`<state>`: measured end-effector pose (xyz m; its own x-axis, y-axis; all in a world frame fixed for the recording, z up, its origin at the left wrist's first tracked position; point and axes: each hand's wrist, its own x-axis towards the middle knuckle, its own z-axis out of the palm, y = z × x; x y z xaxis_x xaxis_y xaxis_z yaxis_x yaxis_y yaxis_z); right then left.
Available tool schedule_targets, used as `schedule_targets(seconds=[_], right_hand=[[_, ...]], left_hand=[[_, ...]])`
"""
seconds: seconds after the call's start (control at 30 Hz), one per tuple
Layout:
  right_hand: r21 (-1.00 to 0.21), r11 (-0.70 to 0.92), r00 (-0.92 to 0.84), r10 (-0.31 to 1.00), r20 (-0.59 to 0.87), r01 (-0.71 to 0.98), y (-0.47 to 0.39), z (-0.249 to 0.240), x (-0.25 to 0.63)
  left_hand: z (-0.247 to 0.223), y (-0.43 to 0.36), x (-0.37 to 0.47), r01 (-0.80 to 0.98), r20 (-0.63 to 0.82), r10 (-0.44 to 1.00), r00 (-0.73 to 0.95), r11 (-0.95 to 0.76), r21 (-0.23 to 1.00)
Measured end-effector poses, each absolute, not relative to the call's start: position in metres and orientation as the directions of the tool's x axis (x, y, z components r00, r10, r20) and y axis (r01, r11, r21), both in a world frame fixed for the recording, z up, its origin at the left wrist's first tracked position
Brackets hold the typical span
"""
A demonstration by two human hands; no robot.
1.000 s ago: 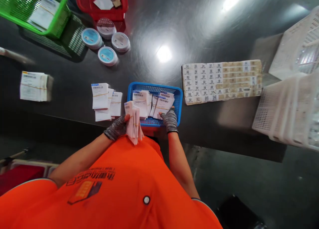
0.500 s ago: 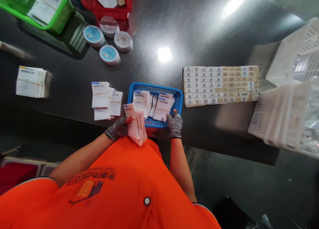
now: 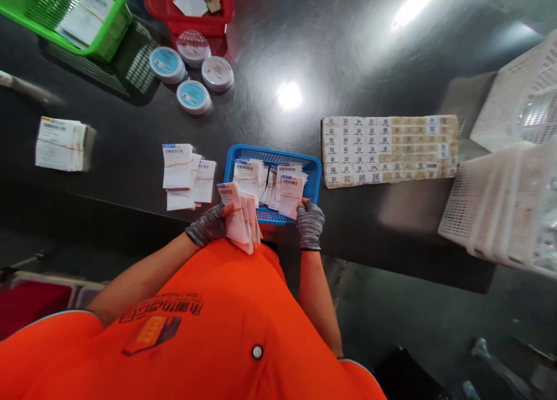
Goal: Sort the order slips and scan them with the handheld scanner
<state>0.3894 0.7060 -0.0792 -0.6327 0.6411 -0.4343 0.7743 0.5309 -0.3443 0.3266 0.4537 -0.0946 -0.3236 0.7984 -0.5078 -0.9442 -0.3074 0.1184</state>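
My left hand [image 3: 208, 225], in a grey fingerless glove, is closed on several banded bundles of white paper slips [image 3: 238, 217] at the near left corner of a blue basket [image 3: 273, 151]. My right hand [image 3: 310, 223], gloved alike, pinches one banded bundle of slips [image 3: 290, 196] by its lower right edge, over the basket's near right corner. More banded bundles [image 3: 248, 177] with barcodes and blue headers lie inside the basket. Left of it on the table, a small pile of the same bundles [image 3: 177, 167] overlaps loosely.
A long board of QR-code stickers [image 3: 389, 151] lies to the right, before white perforated baskets [image 3: 474, 197]. Round tubs [image 3: 194, 96] stand at the back left near a red basket [image 3: 187, 14] and a green basket [image 3: 104, 46]. Another banded stack [image 3: 58, 145] sits far left.
My right hand has drawn the bundle it pinches a little right and toward me, apart from the one behind it. My left hand still holds its bundles.
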Motion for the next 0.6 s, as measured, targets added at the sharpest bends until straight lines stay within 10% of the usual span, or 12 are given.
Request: schedule_targets(seconds=[0.2, 0.37, 0.6], right_hand=[[-0.480, 0.470, -0.659, 0.648, -0.382, 0.741, 0.671, -0.039, 0.409], [-0.766, 0.371, -0.851, 0.254, -0.460, 0.525, 0.632, -0.025, 0.420], [-0.233, 0.474, -0.514, 0.640, -0.571, 0.849, 0.680, -0.076, 0.373]], left_hand=[[-0.084, 0.466, 0.325, -0.955, -0.480, 0.826, -0.295, -0.271, 0.120], [-0.088, 0.464, 0.323, -0.948, -0.526, 0.792, -0.311, -0.295, 0.115], [-0.110, 0.439, 0.318, -0.938, -0.662, 0.681, -0.315, -0.331, 0.106]])
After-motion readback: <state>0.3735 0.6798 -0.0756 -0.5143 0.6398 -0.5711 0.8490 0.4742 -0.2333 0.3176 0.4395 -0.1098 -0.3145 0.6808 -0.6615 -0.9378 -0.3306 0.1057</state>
